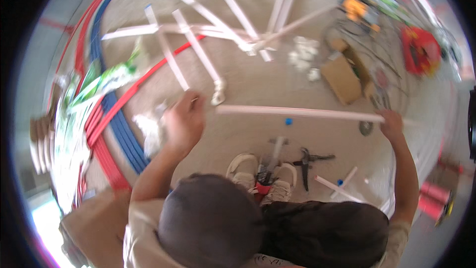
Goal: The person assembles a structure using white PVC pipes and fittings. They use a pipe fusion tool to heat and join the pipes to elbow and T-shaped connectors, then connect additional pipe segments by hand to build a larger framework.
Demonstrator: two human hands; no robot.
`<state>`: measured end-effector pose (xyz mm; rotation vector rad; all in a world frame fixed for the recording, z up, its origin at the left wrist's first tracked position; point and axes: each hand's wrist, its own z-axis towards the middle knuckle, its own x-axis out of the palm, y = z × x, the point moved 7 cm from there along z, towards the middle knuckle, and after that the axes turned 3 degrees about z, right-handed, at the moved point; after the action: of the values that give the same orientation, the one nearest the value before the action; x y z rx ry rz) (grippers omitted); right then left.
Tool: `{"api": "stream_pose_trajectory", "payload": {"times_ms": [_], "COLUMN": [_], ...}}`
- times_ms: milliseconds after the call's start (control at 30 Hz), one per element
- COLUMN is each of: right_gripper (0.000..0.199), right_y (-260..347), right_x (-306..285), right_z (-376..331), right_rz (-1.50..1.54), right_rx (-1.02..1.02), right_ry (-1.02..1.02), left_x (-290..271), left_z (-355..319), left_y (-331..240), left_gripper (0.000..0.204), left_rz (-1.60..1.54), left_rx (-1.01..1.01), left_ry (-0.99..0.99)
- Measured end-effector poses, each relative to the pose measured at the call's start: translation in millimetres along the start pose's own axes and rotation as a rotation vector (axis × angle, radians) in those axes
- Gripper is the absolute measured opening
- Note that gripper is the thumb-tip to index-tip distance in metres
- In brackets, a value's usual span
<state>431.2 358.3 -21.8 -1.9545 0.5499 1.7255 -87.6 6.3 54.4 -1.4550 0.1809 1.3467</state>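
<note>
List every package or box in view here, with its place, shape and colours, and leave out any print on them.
Cardboard box: on the floor at upper right, brown, open, roughly rectangular.
Plastic bag: at left over the red and blue pipes, crumpled, green and white.
Red case: far right on the floor, red, blurred; its kind is unclear.
No screens or signs can be made out.

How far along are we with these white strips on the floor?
Already lying there: a loose pile of white strips farther out on the floor. In hand: the right hand grips one end of a long strip; the left hand is raised near its other end, too blurred to tell its grip. Left: short offcuts and cutters by the shoes.
</note>
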Motion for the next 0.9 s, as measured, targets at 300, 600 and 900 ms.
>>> {"api": "stream_pose_trajectory", "payload": {"times_ms": [300, 600, 900], "right_gripper": [0.013, 0.024, 0.022], "right_y": [246, -7, 241], "right_x": [-55, -84, -79], "right_z": [97, 8, 96], "right_rz": [0.238, 0.110, 0.448], "right_rx": [-0.280, 0.305, -0.265], "right_ry": [0.070, -0.013, 0.006], "left_x": [93, -69, 81], "left_z": [-8, 72, 27], "left_y": [-142, 125, -100], "left_gripper": [0.024, 0.018, 0.017], "left_rz": [0.288, 0.671, 0.318], "left_rx": [0.761, 0.326, 0.745], "left_ry": [0.268, 0.022, 0.371]}}
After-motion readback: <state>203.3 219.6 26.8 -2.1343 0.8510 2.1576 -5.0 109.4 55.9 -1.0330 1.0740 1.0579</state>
